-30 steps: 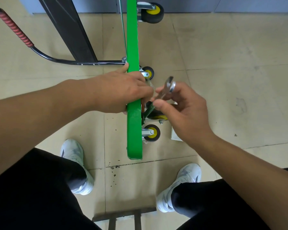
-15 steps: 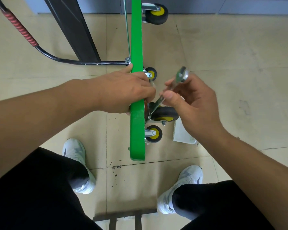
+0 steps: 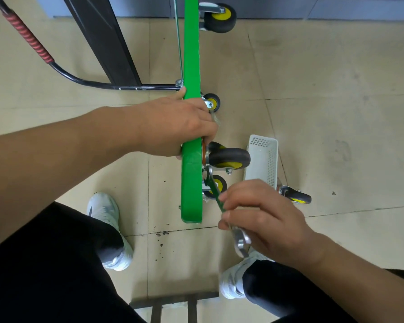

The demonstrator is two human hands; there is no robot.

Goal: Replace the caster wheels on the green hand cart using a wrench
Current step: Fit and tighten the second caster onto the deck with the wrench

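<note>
White perforated plastic basket (image 3: 269,159), upright on beige tile floor (image 3: 336,113); dark debris specks (image 3: 160,234) along grout line; black slanted beam (image 3: 105,38) upper left; grey-blue panel (image 3: 336,5) along top edge; dark metal frame (image 3: 173,301) at bottom edge

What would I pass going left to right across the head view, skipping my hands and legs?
red handle grip → black post → green cart deck → mounted caster wheel → white basket → loose caster wheel on the floor
</note>
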